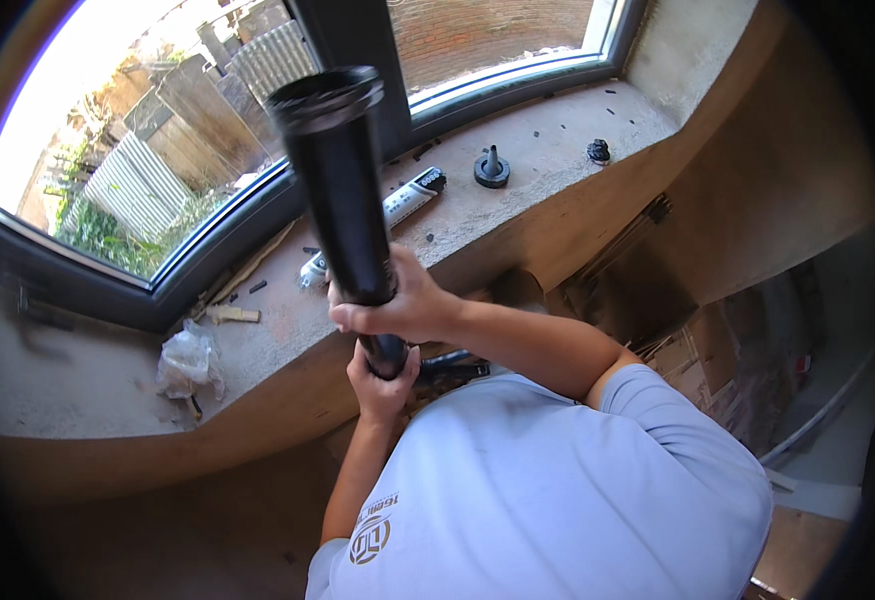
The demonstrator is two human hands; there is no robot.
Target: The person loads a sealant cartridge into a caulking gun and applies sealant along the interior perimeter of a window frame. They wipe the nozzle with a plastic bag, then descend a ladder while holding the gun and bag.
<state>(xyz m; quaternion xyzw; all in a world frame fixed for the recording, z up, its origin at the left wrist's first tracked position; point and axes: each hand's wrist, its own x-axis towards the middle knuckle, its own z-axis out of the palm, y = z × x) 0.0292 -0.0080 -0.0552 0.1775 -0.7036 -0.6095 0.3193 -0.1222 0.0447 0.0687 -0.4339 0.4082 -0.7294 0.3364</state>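
Observation:
A black caulking gun stands upright in front of me, the open end of its barrel tilted up toward the window. My right hand wraps around the lower barrel. Just beneath it, my left hand is closed around the gun's narrower bottom part. Part of the dark handle shows beside my left hand. Behind the barrel, a white and grey sealant pack with a black end lies on the sill. To its right, a black ring cap with a cone nozzle stands point up.
The curved window sill carries scattered black bits and a black lump. A crumpled clear plastic bag and a small wooden piece lie at its left. The dark window frame rises behind. Flattened cardboard lies below right.

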